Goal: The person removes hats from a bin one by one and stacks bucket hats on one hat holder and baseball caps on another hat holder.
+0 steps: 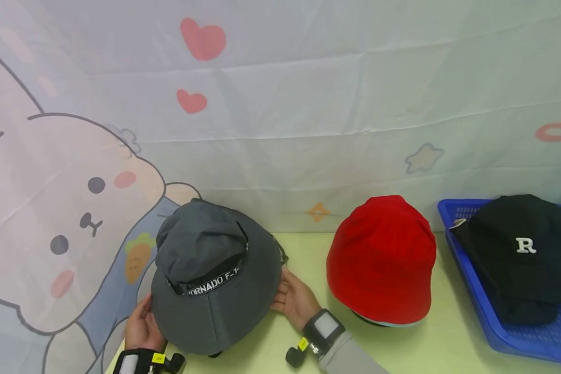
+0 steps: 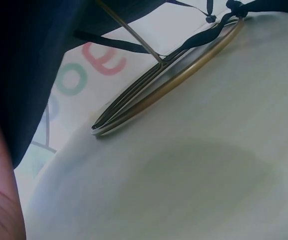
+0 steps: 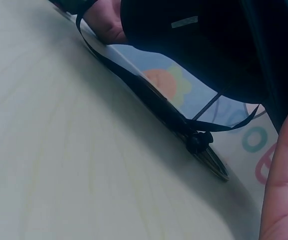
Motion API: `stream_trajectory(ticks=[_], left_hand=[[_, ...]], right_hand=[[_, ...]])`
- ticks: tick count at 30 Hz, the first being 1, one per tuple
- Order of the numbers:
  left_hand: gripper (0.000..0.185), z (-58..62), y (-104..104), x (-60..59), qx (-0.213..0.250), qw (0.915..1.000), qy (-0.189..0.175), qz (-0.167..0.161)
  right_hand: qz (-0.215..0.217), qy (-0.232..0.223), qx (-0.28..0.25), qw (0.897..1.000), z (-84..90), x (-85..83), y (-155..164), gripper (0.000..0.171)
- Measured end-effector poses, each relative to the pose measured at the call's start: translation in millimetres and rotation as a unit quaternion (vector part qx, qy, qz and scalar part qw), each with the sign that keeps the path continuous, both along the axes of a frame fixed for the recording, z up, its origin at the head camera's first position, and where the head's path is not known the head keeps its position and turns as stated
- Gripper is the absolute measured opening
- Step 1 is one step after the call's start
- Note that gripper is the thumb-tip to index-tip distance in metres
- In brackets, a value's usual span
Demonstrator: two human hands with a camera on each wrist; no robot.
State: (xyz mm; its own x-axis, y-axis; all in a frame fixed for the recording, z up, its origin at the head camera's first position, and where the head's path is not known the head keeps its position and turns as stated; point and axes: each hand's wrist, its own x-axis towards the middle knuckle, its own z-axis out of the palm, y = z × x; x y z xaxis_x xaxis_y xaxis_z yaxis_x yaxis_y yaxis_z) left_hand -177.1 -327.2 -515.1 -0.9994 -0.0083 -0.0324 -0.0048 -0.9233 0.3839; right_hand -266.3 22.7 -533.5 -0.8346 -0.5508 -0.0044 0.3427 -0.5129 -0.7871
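My left hand (image 1: 142,326) and right hand (image 1: 293,300) hold the grey bucket hat (image 1: 215,280) by its brim, fingers curled lightly, near the table's (image 1: 449,348) front edge. My wrist views show its chin cord (image 3: 148,95) dangling underneath, probably clear of the tabletop. Bare table separates it from the red hat (image 1: 383,259)

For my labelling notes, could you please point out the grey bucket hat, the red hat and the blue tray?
grey bucket hat (image 1: 215,306), head view, on the front brim.
red hat (image 1: 381,259), head view, on the middle of the crown.
blue tray (image 1: 467,280), head view, on its left wall.
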Motion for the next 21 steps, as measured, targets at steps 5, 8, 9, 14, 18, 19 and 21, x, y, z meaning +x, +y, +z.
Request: stream_trajectory(ticks=[5,8,9,14,18,19,21], left_hand=[[0.046,-3.2,4,3.8,-0.011,0.9999,0.007,0.0],[0.046,-0.7,9,7.3,-0.019,0.9998,-0.003,0.008],[0.046,0.1,11,8.7,-0.021,0.9997,-0.006,0.011],[0.048,0.8,19,13.9,-0.034,0.9993,0.004,0.013],[0.05,-1.3,25,17.6,-0.038,0.999,0.022,0.005],[0.05,-1.8,26,18.8,-0.035,0.999,0.026,0.003],[0.05,-2.5,28,21.2,-0.03,0.9991,0.029,0.001]], right_hand=[[0.0,0.001,-0.01,1.0,-0.5,0.7,3,0.037],[0.008,0.0,-0.014,1.0,0.1,1.8,6,0.038],[0.01,0.0,-0.013,1.0,0.2,2.4,7,0.039],[0.014,-0.009,-0.008,1.0,0.9,7.1,13,0.04],[0.008,-0.024,-0.004,1.0,0.7,11.5,19,0.043],[0.007,-0.027,-0.002,1.0,0.7,12.8,20,0.044],[0.006,-0.032,0.002,0.999,0.6,15.4,22,0.046]])
